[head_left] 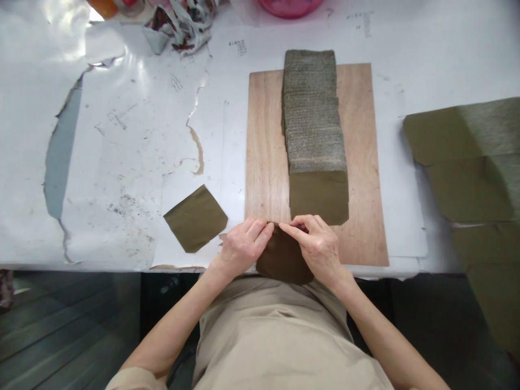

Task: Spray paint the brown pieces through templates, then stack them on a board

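Note:
Both hands pinch the top edge of a dark olive fabric piece, which hangs over the table's front edge close to my body. My left hand grips the edge at its left part, thumb and fingers together. A little to the right, my right hand is closed on the same edge. Just beyond my right hand lies a long stack of overlapping fabric pieces, with one plain olive panel showing at its near end. A single olive fabric piece with cut corners lies flat left of my left hand.
A thin wooden board lies under the stack. More olive fabric pieces spread along the right side, hanging past the table edge. White torn paper covers the table. Scraps and a pink container sit at the back.

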The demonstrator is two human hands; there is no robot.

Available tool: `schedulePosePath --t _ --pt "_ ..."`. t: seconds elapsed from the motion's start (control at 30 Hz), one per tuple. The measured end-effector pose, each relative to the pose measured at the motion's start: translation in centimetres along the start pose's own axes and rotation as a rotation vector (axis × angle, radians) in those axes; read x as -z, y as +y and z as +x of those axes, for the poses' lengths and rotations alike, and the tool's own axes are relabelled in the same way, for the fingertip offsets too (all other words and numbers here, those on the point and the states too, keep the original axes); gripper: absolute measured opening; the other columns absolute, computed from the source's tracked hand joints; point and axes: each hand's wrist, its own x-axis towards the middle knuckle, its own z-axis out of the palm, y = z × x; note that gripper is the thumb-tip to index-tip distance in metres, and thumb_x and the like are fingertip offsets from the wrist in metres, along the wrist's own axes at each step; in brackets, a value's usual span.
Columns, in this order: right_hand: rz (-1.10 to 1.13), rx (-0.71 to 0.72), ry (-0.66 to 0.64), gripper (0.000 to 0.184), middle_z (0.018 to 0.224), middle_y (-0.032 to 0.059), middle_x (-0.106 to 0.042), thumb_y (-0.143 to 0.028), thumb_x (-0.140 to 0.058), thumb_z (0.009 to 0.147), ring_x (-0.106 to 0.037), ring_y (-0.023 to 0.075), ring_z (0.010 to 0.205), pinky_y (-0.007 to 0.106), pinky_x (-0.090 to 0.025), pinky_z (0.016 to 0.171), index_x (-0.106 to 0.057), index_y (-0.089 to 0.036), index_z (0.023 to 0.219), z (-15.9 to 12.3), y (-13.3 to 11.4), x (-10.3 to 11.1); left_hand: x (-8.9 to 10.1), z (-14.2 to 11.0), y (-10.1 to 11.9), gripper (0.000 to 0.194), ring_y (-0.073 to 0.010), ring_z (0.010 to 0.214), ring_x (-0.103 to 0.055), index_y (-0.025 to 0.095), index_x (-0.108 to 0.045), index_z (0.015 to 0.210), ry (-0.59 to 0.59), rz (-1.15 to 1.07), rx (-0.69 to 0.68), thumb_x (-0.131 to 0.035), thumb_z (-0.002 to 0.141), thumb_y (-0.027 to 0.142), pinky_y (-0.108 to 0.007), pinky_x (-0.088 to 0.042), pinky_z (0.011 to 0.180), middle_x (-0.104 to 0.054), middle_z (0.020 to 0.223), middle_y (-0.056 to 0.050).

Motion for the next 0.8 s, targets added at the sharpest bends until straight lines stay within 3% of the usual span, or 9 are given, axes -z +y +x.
schedulePosePath --t 0.8 --pt "0.003 0.001 -0.023 0.033 0.097 0.0054 -0.064 -0.013 -0.052 0.096 -0.054 0.0172 0.086 0.030 -0.047 0.075 -0.071 -0.030 0.117 -0.24 0.15 -0.04 0.11 -0.30 0.51 0.023 -0.0192 0.081 -0.064 0.010 -0.060 0.113 0.020 -0.011 0.044 -0.055 0.090 0.007 -0.031 -0.055 0.070 -0.070 0.098 -0.011"
